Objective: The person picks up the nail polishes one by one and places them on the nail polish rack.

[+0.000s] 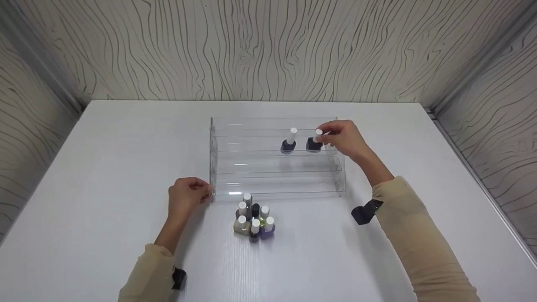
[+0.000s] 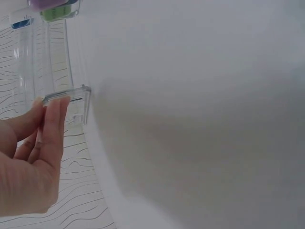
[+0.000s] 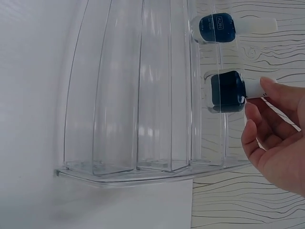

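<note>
A clear tiered display rack stands on the white table. My right hand pinches the white cap of a dark blue nail polish bottle at the rack's upper tier, toward its right end. Left of it, a second dark blue bottle with a white cap stands on the same tier. My left hand pinches the front corner of the rack's left side panel between thumb and fingers. In front of the rack, several nail polish bottles stand in a cluster, among them a purple one and a beige one.
The white table reaches back to a wall with a wood-grain pattern. One bottle in the cluster has a black cap. Black wrist devices sit at the right sleeve and the left sleeve.
</note>
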`<state>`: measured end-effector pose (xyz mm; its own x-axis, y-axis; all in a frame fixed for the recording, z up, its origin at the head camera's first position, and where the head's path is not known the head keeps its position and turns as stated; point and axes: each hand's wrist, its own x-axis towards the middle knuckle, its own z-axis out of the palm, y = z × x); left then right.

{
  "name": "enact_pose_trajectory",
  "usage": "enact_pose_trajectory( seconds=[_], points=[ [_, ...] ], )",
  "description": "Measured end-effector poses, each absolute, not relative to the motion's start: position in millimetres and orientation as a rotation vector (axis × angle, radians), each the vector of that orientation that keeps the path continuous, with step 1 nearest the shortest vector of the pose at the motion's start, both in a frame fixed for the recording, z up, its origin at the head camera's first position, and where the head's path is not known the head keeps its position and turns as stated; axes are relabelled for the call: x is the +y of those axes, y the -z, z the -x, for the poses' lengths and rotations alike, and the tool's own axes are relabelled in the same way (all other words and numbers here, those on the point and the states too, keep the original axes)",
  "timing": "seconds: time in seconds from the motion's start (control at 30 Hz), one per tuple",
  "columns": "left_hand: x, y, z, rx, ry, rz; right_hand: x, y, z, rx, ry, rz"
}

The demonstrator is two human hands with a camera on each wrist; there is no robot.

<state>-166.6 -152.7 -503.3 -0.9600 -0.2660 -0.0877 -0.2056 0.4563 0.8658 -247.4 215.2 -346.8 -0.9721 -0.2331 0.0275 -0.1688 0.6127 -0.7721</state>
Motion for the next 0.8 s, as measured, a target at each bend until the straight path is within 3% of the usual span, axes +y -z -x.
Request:
enact_pose_trajectory(
  seconds=[0.17, 0.5, 0.63, 0.8],
  points=[
    [-152.8, 497.8, 164.1, -2.629, 1.573, -0.396, 215.3, 351.0, 246.5, 2.739, 1.294, 0.330],
    [-132.3, 418.1, 132.2, -2.600, 1.629, -0.439, 215.4, 351.8, 243.6, 2.715, 1.293, 0.343],
    [-132.6, 418.9, 132.9, -2.599, 1.633, -0.427, 216.3, 352.0, 242.3, 2.703, 1.303, 0.348],
    [-141.8, 457.9, 148.5, -2.617, 1.575, -0.429, 217.7, 352.4, 241.8, 2.690, 1.315, 0.354]
  ],
)
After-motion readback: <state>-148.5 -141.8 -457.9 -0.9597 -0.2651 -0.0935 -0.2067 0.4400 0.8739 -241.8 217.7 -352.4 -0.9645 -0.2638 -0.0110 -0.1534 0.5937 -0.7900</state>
